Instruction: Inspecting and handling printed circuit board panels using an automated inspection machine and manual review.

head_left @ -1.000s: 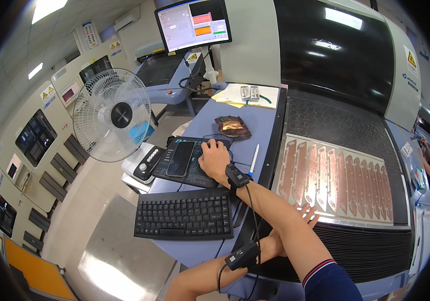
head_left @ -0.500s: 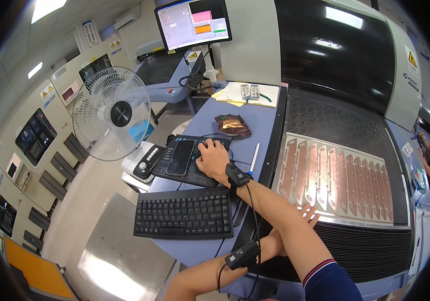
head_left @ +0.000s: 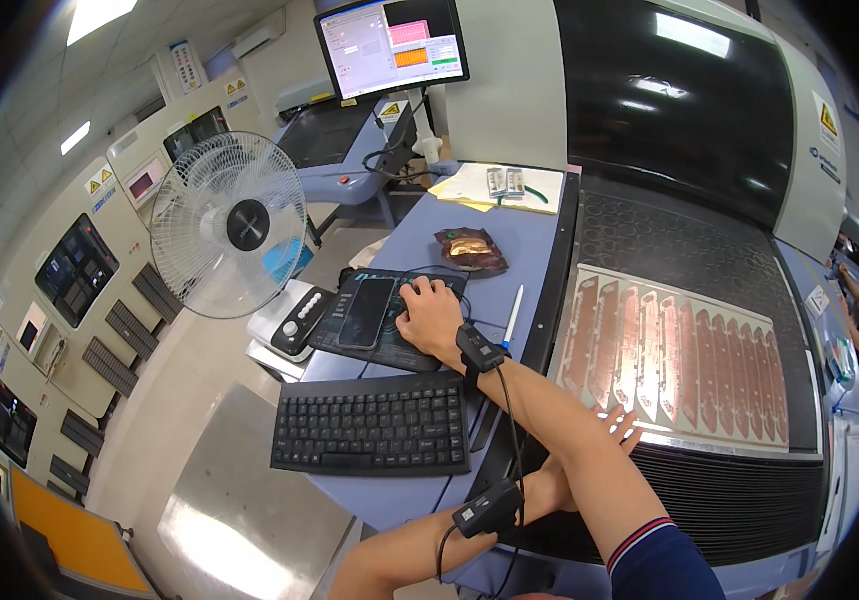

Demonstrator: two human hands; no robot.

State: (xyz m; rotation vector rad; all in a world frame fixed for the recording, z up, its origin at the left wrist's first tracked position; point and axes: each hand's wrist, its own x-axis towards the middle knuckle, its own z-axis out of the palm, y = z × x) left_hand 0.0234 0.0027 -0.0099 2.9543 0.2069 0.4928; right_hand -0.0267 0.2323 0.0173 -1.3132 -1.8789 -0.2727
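Observation:
My arms cross, the right forearm lying over the left. My right hand (head_left: 431,316) cups over what looks like a computer mouse, almost wholly hidden beneath it, on a dark mouse pad (head_left: 407,355). Beside that hand a smartphone (head_left: 365,313) lies on the pad. My left hand (head_left: 622,430) reaches out to the right, fingers apart, at the near edge of a flat panel (head_left: 649,350) with rows of long copper-coloured strips. Part of the left hand is behind my right forearm. The panel rests on the dark machine bed (head_left: 639,225).
Nearest me on the blue desk is a black keyboard (head_left: 369,425). A white pen (head_left: 514,312), a crumpled dark pouch (head_left: 471,250) and papers (head_left: 479,185) lie farther off. A fan (head_left: 247,224) stands left, a lit monitor (head_left: 389,50) at the back. Black bellows (head_left: 739,500) front the bed.
The whole view has shifted slightly. Both hands keep their places, the right on the mouse pad and the left at the panel's edge.

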